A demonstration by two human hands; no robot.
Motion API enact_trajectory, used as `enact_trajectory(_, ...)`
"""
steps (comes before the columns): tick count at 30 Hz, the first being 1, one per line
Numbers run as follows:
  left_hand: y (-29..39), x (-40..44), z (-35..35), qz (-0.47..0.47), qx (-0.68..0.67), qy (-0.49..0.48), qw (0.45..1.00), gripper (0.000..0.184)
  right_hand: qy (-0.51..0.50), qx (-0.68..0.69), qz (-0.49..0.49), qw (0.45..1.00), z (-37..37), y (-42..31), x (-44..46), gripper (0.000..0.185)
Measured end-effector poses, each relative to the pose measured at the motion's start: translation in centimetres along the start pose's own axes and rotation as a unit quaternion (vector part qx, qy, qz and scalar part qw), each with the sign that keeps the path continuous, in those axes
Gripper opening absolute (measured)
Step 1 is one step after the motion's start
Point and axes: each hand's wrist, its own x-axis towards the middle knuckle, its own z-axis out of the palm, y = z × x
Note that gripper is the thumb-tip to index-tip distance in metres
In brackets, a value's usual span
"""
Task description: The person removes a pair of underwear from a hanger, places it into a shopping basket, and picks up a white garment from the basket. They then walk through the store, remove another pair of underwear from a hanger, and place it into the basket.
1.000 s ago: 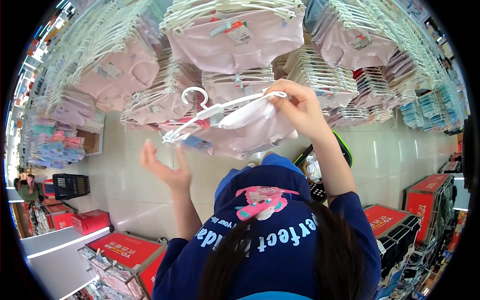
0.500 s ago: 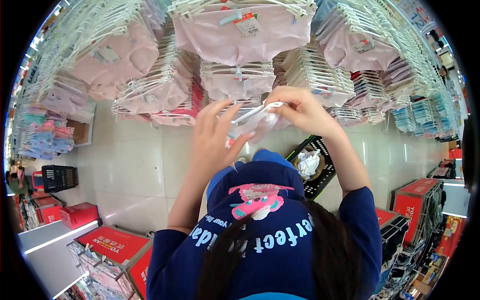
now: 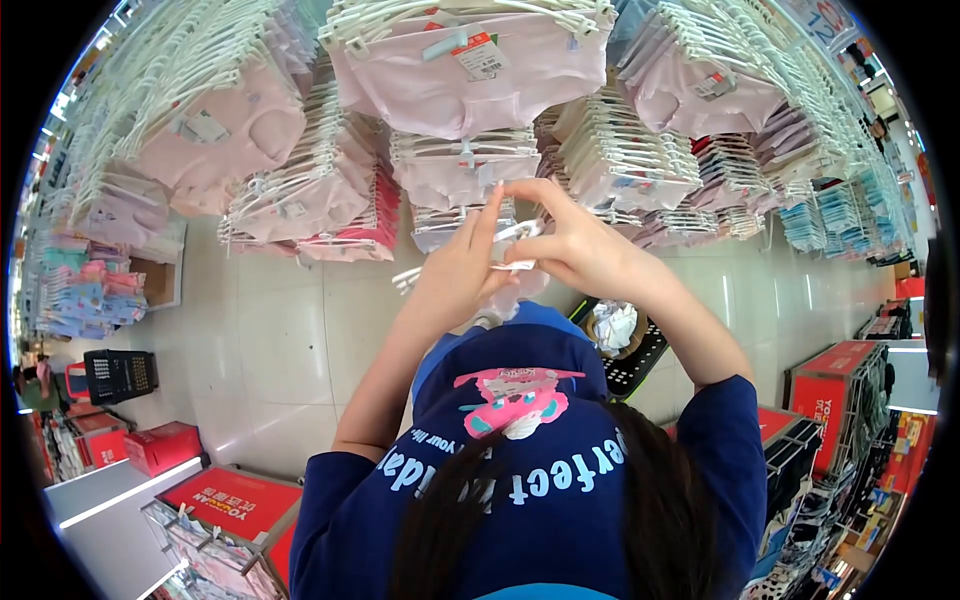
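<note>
Seen from head height in a shop aisle, a person's two bare hands meet over a white hanger (image 3: pixel 407 279) and a pale pink garment (image 3: pixel 530 284), in front of the lap and below racks of hung pink underwear (image 3: pixel 465 85). The right hand (image 3: pixel 585 252) looks clamped on the hanger's near-hidden right part, thumb and finger curled round it. The left hand (image 3: pixel 455 268) lies across the bar, fingers raised to the right fingertips; whether its grip closes on anything cannot be told. Good handling here likely means a firm right pinch, the left hand steadying the bar, thin plastic unbent and fabric unstretched. A basket (image 3: pixel 655 345) stands beside the legs.
</note>
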Motion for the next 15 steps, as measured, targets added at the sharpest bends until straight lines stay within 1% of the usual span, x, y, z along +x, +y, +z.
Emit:
enact_trajectory(2, -0.1, -0.2, -0.6, -0.007, -0.005, -0.022, 1.0, 0.073, -0.004, -0.093, -0.018, 0.995, -0.2, -0.3, -0.1, 0.025)
enact_trajectory(4, -0.6, -0.3, -0.8, -0.012, -0.066, -0.008, 0.998, 0.064, 0.013, -0.102, -0.036, 0.994, -0.2, -0.4, -0.4, 0.026)
enact_trajectory(5, -0.9, -0.3, -0.7, -0.007, -0.088, 0.011, 0.996, 0.059, 0.022, -0.106, -0.045, 0.993, -0.1, -0.4, -0.5, 0.027)
enact_trajectory(8, -1.9, -0.3, 0.0, 0.028, -0.139, 0.09, 0.986, 0.042, 0.102, -0.078, -0.041, 0.991, 0.5, 0.2, -1.0, 0.026)
enact_trajectory(11, -1.6, -0.7, -0.1, -0.046, -0.182, 0.114, 0.976, 0.027, 0.07, 0.008, 0.013, 0.997, 1.4, 2.1, -1.6, 0.022)
enact_trajectory(14, -1.4, -0.6, -0.2, -0.004, -0.13, 0.156, 0.979, 0.022, 0.049, 0.118, 0.11, 0.986, 1.5, 1.4, -1.2, 0.015)
enact_trajectory(15, -1.3, -0.7, -0.3, -0.013, -0.125, 0.149, 0.981, 0.022, 0.047, 0.155, 0.139, 0.977, 1.5, 1.4, -1.0, 0.014)
